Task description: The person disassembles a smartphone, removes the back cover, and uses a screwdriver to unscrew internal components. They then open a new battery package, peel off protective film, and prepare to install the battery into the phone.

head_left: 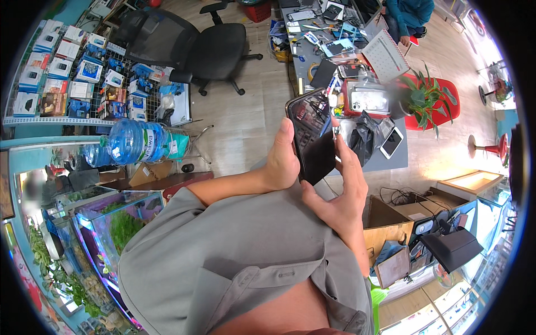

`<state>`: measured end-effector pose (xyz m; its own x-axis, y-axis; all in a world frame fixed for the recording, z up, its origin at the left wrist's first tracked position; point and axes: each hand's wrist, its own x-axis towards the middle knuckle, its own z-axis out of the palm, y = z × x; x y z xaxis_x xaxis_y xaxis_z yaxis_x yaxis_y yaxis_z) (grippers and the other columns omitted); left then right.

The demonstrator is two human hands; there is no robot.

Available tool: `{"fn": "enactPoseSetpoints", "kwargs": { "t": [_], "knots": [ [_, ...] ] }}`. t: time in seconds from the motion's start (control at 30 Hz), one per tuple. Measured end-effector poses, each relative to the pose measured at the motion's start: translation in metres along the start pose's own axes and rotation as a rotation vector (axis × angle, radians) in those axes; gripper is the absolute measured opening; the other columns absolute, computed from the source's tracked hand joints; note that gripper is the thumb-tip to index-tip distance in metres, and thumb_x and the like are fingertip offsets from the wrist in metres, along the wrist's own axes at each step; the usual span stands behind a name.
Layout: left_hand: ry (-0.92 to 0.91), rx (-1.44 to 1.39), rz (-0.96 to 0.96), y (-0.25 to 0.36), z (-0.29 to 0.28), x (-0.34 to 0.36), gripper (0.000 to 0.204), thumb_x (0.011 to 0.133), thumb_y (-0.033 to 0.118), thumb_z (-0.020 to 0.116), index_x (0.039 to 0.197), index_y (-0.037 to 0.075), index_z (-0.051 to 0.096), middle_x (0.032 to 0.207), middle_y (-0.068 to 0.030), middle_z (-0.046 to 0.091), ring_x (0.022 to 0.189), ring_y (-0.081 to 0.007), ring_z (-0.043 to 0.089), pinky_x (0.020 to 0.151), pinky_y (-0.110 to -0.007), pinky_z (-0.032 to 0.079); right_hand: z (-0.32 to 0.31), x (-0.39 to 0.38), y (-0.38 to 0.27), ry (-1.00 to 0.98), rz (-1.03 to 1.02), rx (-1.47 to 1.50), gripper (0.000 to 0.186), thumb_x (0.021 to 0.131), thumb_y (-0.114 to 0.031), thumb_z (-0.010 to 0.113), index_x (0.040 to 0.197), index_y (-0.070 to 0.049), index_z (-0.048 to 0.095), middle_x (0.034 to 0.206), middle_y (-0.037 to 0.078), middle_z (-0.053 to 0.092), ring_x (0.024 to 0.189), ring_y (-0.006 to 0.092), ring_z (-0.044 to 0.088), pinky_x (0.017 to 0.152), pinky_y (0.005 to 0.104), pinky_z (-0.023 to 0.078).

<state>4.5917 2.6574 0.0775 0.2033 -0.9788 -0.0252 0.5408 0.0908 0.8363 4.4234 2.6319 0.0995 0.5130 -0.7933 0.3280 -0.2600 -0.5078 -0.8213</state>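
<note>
A black smartphone (316,157) with a dark, glossy screen is held up in front of my chest, tilted. Light and shop shapes reflect in its upper part. My left hand (282,161) grips its left edge, thumb pointing up along the side, the other fingers hidden behind it. On the other side my right hand (345,192) is closed round the lower right edge, its thumb by the bottom corner and its fingertips along the side. Just beyond lie a black plastic bag (363,134) and a white-framed phone (392,142) on the grey workbench (397,161).
Phone parts and tools crowd the workbench, with a calendar (385,56) and a potted plant (427,100). An office chair (215,47) stands ahead; large water bottles (137,142) and boxed goods (78,70) are left. Another person (410,17) sits at the bench's far end.
</note>
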Motion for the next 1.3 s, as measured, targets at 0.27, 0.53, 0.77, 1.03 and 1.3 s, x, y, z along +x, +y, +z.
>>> {"fn": "enactPoseSetpoints", "kwargs": {
  "t": [0.27, 0.53, 0.77, 1.03, 1.3],
  "knots": [
    [-0.032, -0.02, 0.001, -0.0002, -0.0037, -0.0025, 0.104, 0.109, 0.089, 0.022, 0.143, -0.002, 0.058, 0.136, -0.0106, 0.067, 0.121, -0.018, 0.067, 0.107, -0.039, 0.055, -0.0041, 0.0024, -0.0004, -0.028, -0.024, -0.002, 0.101, 0.068, -0.007, 0.095, 0.162, 0.001, 0.057, 0.143, 0.022, 0.069, 0.12, 0.0325, 0.076, 0.086, 0.0372, 0.066],
    [0.003, 0.024, 0.048, -0.0044, -0.004, -0.002, 0.106, 0.108, 0.09, 0.019, 0.142, -0.002, 0.059, 0.135, -0.0106, 0.068, 0.12, -0.0176, 0.067, 0.108, -0.039, 0.055, -0.0058, 0.0013, -0.0019, -0.049, 0.009, -0.012, 0.1, 0.068, -0.007, 0.095, 0.161, 0.002, 0.059, 0.146, 0.022, 0.068, 0.119, 0.0316, 0.076, 0.089, 0.0375, 0.065],
    [0.003, 0.056, 0.065, 0.0001, -0.002, -0.0027, 0.107, 0.107, 0.091, 0.02, 0.141, -0.003, 0.06, 0.134, -0.0111, 0.068, 0.12, -0.0178, 0.068, 0.108, -0.039, 0.055, -0.0059, 0.0018, 0.0015, -0.034, -0.052, 0.01, 0.101, 0.067, -0.007, 0.095, 0.16, 0.005, 0.058, 0.147, 0.024, 0.068, 0.122, 0.0335, 0.076, 0.093, 0.0389, 0.066],
    [0.006, 0.066, 0.086, -0.0021, -0.0016, -0.0019, 0.108, 0.107, 0.092, 0.021, 0.139, -0.004, 0.06, 0.134, -0.0124, 0.068, 0.12, -0.0185, 0.068, 0.107, -0.039, 0.055, -0.006, -0.0004, -0.0022, -0.028, 0.023, 0.064, 0.099, 0.064, -0.002, 0.092, 0.157, 0.008, 0.06, 0.146, 0.025, 0.069, 0.132, 0.0345, 0.071, 0.113, 0.0394, 0.055],
    [-0.011, 0.091, 0.088, -0.0027, -0.0027, -0.0006, 0.109, 0.107, 0.092, 0.018, 0.139, -0.004, 0.06, 0.134, -0.0128, 0.068, 0.121, -0.0185, 0.067, 0.108, -0.039, 0.054, -0.0097, 0.0005, -0.003, -0.026, 0.006, 0.039, 0.098, 0.063, -0.003, 0.092, 0.156, 0.008, 0.061, 0.145, 0.025, 0.07, 0.131, 0.0348, 0.072, 0.113, 0.0399, 0.055]
  ]
}}
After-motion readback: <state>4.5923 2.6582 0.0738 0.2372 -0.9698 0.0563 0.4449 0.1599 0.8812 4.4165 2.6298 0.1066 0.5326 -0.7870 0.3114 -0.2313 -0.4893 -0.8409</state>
